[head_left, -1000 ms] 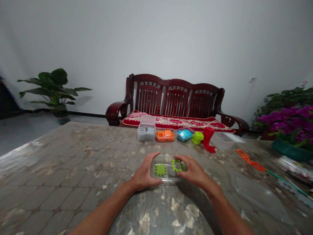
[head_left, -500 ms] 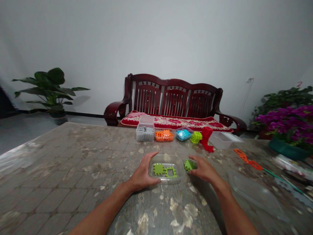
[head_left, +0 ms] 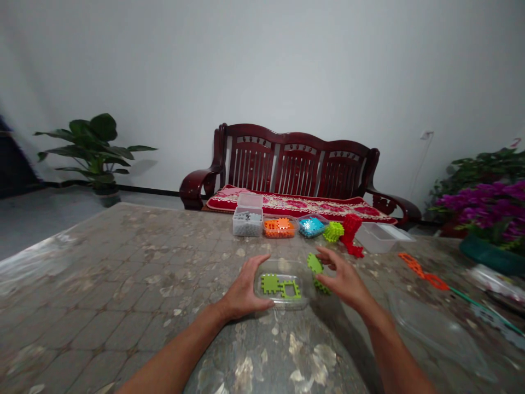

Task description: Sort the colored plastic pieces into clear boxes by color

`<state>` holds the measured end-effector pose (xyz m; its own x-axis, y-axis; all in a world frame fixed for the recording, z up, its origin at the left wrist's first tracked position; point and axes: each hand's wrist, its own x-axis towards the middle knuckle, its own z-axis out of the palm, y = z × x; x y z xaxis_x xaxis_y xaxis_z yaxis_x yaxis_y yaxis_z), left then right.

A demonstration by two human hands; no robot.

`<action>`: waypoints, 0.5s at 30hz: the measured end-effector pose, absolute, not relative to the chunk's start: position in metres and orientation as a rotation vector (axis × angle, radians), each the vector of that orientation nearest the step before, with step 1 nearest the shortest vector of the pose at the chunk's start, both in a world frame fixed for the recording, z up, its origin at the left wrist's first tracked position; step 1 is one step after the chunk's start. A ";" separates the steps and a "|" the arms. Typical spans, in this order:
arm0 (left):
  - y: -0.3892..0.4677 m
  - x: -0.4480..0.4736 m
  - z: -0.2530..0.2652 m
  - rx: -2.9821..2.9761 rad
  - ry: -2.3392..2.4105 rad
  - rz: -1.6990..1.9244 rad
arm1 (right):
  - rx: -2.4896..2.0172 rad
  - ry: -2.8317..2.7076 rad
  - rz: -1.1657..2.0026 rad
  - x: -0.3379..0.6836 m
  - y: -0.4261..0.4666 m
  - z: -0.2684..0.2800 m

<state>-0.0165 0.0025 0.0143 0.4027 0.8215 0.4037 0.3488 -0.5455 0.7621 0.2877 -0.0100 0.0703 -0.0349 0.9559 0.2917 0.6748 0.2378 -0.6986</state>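
A clear plastic container [head_left: 304, 301] sits on the table in front of me. My left hand [head_left: 247, 287] grips its left end, thumb at the near side and fingers at the far side. Inside lie a solid green interlocking tile [head_left: 269, 284] and an open-centred green tile frame [head_left: 291, 289]. Just off the container's right end, my right hand [head_left: 342, 278] has its thumb and fingers closed around green interlocking tiles [head_left: 315, 263]. One is raised toward the fingertips and another shows lower, by the thumb. How many it holds is hidden.
Behind the container stand a box of grey pieces [head_left: 248, 225], tubs of orange [head_left: 279, 227] and blue pieces [head_left: 312, 226], a yellow-green build [head_left: 333, 232] and a red build [head_left: 351, 235]. A clear lid [head_left: 438, 328] and an orange piece [head_left: 422, 271] lie to the right.
My right hand has lifted slightly and turned the green tiles; one now stands up near the fingertips. My left hand stays on the container. The whole view has shifted a little.
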 end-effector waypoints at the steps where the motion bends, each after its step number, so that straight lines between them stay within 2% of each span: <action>1: 0.003 -0.016 0.014 2.086 0.991 1.064 | -1.439 -1.802 0.536 0.278 -0.013 0.073; 10: 0.001 -0.015 0.012 2.106 0.984 1.091 | -1.306 -1.964 0.732 0.215 -0.020 0.068; 15: 0.003 -0.015 0.012 2.095 0.992 1.069 | -1.400 -1.729 0.612 0.246 -0.007 0.065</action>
<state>-0.0154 0.0028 0.0119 0.4023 0.8167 0.4138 0.3516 -0.5551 0.7538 0.2458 -0.0070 0.0653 -0.0561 0.9564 0.2866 0.5634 0.2673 -0.7818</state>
